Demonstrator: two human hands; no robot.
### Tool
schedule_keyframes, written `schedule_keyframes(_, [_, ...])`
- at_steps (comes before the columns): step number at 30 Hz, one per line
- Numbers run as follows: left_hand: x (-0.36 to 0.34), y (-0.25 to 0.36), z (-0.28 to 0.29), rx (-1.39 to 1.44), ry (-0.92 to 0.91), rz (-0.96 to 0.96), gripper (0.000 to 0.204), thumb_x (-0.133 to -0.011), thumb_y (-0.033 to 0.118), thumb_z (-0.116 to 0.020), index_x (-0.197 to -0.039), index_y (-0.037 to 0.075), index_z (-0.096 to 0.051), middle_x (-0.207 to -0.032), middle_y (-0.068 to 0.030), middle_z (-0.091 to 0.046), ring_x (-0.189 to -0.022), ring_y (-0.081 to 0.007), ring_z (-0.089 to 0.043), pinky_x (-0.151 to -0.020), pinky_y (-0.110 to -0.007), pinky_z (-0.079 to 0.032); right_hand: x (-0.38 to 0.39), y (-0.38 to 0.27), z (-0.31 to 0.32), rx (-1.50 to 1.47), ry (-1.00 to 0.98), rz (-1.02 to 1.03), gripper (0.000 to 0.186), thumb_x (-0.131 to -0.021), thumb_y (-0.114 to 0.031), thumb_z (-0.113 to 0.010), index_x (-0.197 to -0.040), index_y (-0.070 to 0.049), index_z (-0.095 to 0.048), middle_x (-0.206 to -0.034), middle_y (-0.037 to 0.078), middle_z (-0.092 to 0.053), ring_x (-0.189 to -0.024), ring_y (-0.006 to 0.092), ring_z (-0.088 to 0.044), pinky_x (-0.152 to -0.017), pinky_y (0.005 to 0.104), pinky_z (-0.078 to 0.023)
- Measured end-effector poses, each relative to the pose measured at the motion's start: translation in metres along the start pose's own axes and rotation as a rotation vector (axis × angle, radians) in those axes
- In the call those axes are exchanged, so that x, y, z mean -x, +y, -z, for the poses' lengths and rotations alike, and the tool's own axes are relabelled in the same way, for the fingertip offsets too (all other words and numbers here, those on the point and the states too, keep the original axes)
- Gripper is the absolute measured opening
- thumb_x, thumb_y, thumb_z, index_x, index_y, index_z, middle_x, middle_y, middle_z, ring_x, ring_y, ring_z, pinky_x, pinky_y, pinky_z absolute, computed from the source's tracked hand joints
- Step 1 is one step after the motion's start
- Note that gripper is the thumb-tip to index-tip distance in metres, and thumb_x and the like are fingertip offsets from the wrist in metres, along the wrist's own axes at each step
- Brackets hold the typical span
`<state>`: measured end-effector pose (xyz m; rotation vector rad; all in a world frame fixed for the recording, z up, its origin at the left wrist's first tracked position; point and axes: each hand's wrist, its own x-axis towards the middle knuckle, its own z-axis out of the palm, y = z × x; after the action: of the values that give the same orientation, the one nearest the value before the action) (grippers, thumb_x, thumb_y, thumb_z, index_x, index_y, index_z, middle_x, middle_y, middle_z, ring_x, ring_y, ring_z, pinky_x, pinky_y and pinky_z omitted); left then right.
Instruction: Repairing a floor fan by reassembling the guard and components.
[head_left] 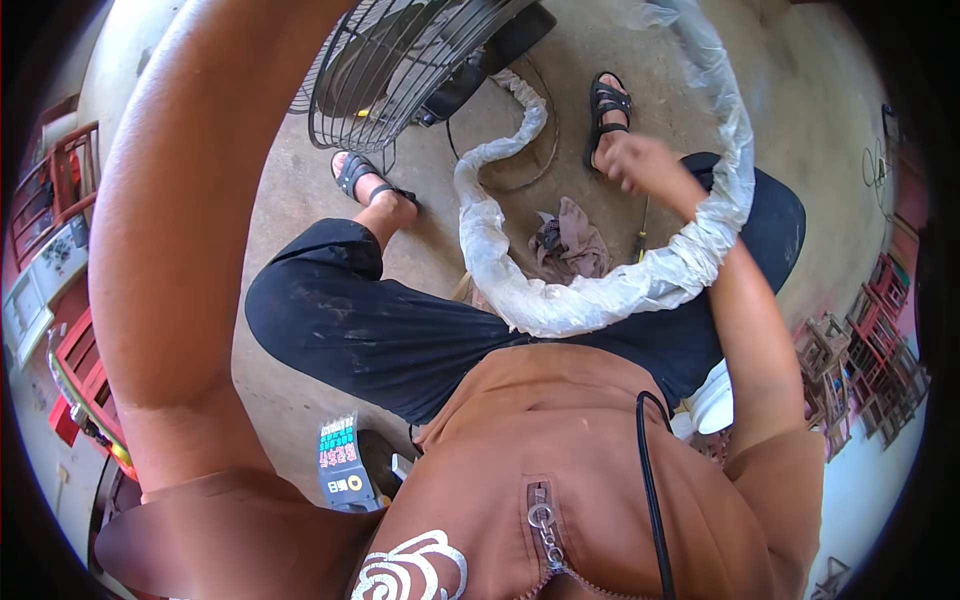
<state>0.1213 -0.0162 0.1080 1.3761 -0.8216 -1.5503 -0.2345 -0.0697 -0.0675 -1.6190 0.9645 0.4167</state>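
Observation:
A long tube wrapped in crinkled, whitish plastic film [590, 305] loops across my lap, passing over my right forearm and up out of the top edge. Its other end curls on the floor beside a fan with a black wire cage [370, 90]. My right hand [655, 172] is raised inside the loop, its fingers blurred by motion; no object shows in it. My left arm [190, 200] reaches up past the top edge, so the left hand is out of sight. Between my legs lie a crumpled brownish rag [575, 245] and a thin rod with a yellowish-dark end [641, 245].
My sandalled feet flank the floor area near the fan. A blue printed box [345, 470] stands by my left hip, a white object [712, 400] by my right. Red wooden furniture [70, 180] lines the left side; stacked wooden stools [870, 350] stand at right.

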Motion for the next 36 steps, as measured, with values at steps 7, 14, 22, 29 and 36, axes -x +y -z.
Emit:
schedule_keyframes(7, [0.028,0.013,-0.003,-0.167,-0.011,-0.061,0.017,-0.09,0.023,-0.066,-0.092,0.007,-0.069,-0.076,0.0017,-0.065,-0.06,-0.0037,-0.054,-0.054,-0.018,-0.042,0.003,0.075,-0.116,0.881,-0.304,-0.228,0.027,-0.076,-0.025,-0.067,-0.093,-0.004,-0.071,-0.094,0.016,-0.071,-0.086,0.0362,-0.067,-0.079,0.0448,-0.052])
schedule_keyframes(14, [0.038,-0.008,0.018,-0.233,0.256,-0.012,0.024,-0.093,0.026,-0.06,-0.103,0.004,-0.067,-0.099,-0.0008,-0.064,-0.081,-0.0091,-0.057,-0.072,-0.025,-0.046,-0.055,0.1,-0.118,0.851,-0.018,-0.026,0.031,-0.077,-0.033,-0.066,-0.09,-0.006,-0.064,-0.09,0.016,-0.065,-0.084,0.0351,-0.064,-0.074,0.0446,-0.05])
schedule_keyframes(22, [0.027,0.023,-0.025,-0.089,0.265,0.212,0.043,-0.077,0.034,-0.078,-0.103,0.002,-0.064,-0.091,-0.0024,-0.066,-0.081,-0.0106,-0.059,-0.075,-0.025,-0.045,-0.184,0.157,0.02,0.686,0.561,0.323,0.039,-0.079,-0.045,-0.066,-0.087,-0.008,-0.056,-0.083,0.016,-0.058,-0.08,0.0336,-0.059,-0.069,0.0442,-0.047])
schedule_keyframes(29, [0.032,0.018,-0.014,-0.2,0.294,0.144,0.036,-0.078,0.03,-0.079,-0.096,0.002,-0.065,-0.085,-0.0018,-0.066,-0.079,-0.0094,-0.058,-0.076,-0.024,-0.045,-0.173,0.069,-0.028,0.391,0.762,0.372,0.035,-0.08,-0.039,-0.066,-0.09,-0.007,-0.058,-0.083,0.013,-0.06,-0.077,0.0271,-0.058,-0.067,0.0399,-0.047])
schedule_keyframes(36, [0.036,0.0,-0.007,-0.183,0.271,-0.008,0.034,-0.077,0.035,-0.08,-0.084,0.004,-0.067,-0.071,0.0013,-0.059,-0.064,-0.0069,-0.05,-0.058,-0.024,-0.037,-0.086,0.006,-0.005,0.135,0.793,0.326,0.025,-0.082,-0.023,-0.068,-0.096,-0.003,-0.065,-0.084,0.006,-0.065,-0.072,0.0166,-0.058,-0.067,0.0324,-0.049])
